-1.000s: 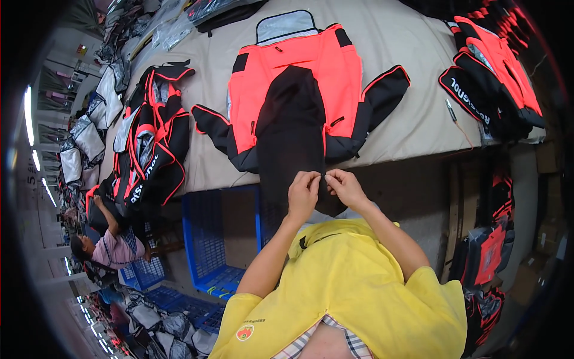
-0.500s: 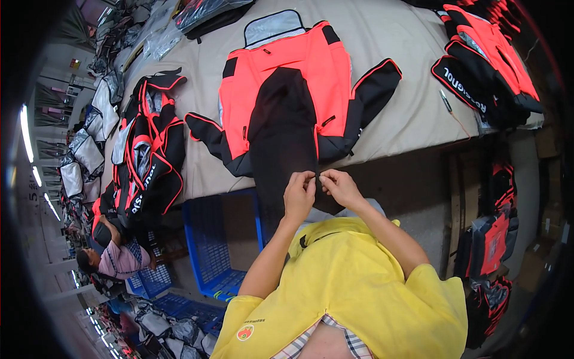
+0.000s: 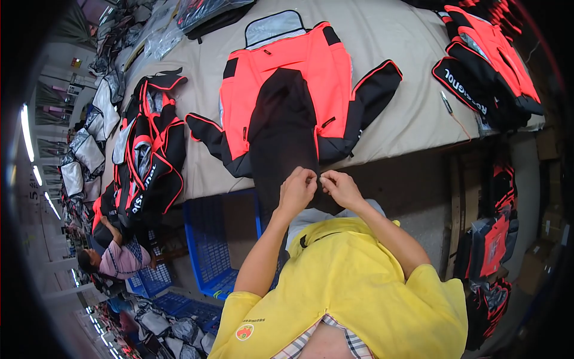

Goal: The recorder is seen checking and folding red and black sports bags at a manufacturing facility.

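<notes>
A coral and black backpack (image 3: 332,78) lies on the table, its grey-lined top flap (image 3: 275,30) spread at the far end. From its middle a long black fabric panel (image 3: 282,128) comes toward me and hangs over the table's front edge. At the right edge of this panel my left hand (image 3: 299,190) is closed, thumb and fingers pinching the cloth. Close beside it, my right hand (image 3: 341,189) is also in a pinch at the same edge. Whatever small thing may lie between the fingertips is too small to make out.
A cloth-covered table (image 3: 406,122) spans the front. Similar bags lie left (image 3: 146,149) and right (image 3: 487,66); a small pen-like tool (image 3: 446,102) with a cord lies near the right one. Blue crates (image 3: 206,239) stand below. A person (image 3: 122,257) works at left.
My left hand has shifted slightly up and left along the panel's edge. The cloth below it has drawn back, showing more of my legs. My right hand has barely moved.
</notes>
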`<state>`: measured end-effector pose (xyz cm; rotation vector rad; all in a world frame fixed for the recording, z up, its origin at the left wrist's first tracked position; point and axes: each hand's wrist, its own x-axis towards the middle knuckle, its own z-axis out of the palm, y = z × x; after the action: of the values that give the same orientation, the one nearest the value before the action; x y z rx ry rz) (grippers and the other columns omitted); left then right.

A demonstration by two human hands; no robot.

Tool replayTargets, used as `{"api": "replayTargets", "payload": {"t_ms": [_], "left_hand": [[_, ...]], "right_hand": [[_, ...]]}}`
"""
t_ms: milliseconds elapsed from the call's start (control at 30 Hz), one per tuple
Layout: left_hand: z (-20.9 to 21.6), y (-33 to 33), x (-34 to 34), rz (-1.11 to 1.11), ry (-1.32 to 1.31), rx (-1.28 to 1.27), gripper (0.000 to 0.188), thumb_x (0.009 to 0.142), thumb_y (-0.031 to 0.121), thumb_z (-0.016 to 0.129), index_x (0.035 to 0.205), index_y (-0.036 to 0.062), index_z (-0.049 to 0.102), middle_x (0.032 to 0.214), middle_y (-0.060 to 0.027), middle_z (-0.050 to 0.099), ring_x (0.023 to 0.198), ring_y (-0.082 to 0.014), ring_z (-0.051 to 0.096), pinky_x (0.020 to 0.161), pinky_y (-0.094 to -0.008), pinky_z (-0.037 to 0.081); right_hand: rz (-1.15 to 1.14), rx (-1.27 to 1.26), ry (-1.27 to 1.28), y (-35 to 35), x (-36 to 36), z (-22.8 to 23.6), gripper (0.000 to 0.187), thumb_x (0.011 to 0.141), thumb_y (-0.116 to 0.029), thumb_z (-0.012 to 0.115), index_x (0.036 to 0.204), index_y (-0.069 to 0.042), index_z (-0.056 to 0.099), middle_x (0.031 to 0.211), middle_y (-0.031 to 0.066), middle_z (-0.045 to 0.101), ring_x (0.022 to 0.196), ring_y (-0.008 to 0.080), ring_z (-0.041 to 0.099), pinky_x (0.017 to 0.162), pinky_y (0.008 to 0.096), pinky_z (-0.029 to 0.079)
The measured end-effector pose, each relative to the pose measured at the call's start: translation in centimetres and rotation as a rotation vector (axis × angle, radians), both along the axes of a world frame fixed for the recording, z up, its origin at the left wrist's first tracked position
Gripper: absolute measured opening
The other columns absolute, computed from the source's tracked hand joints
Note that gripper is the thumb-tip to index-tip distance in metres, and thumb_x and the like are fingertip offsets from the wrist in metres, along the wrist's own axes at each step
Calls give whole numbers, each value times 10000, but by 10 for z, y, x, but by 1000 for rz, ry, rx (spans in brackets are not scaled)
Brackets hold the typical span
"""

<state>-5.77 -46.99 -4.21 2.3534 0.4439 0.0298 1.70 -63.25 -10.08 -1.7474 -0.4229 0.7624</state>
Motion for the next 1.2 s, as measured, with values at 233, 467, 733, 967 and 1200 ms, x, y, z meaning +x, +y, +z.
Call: {"api": "replayTargets", "payload": {"t_ms": [233,467,733,967,1200], "left_hand": [[-20,12,-9,-4,-24,-168,117,951,105,708,1021,10,698,940,-105,697,842,-213,714,752,-332,549],[-33,11,-18,109,-84,-511,131,1006,100,689,1055,-21,678,940,-49,705,841,-114,677,773,-274,535],[-31,3,-11,245,-29,-456,166,945,132,773,1013,-17,745,965,-111,719,805,-172,685,766,-308,542],[-26,-4,-8,258,11,-450,152,959,119,753,1008,-15,699,944,-90,648,782,-161,627,739,-332,515],[-33,-10,-29,-24,-267,-197,79,999,54,652,1002,3,592,941,-137,560,799,-287,592,729,-369,486]], "right_hand": [[5,29,36,-1,0,2,250,1034,-233,641,1094,-3,719,810,112,738,754,215,735,713,361,558],[10,35,69,0,1,-2,240,1035,-227,645,1095,-7,720,806,89,731,734,176,711,689,341,546],[20,11,60,4,1,1,214,1036,-217,645,1074,-20,721,796,75,724,730,166,705,696,339,547],[64,-18,37,4,-3,-4,188,1065,-177,633,1079,-4,705,839,14,697,753,85,670,681,268,554],[29,133,213,3,-3,-10,223,1070,-194,628,1107,10,709,870,46,720,772,115,690,682,289,569]]}}
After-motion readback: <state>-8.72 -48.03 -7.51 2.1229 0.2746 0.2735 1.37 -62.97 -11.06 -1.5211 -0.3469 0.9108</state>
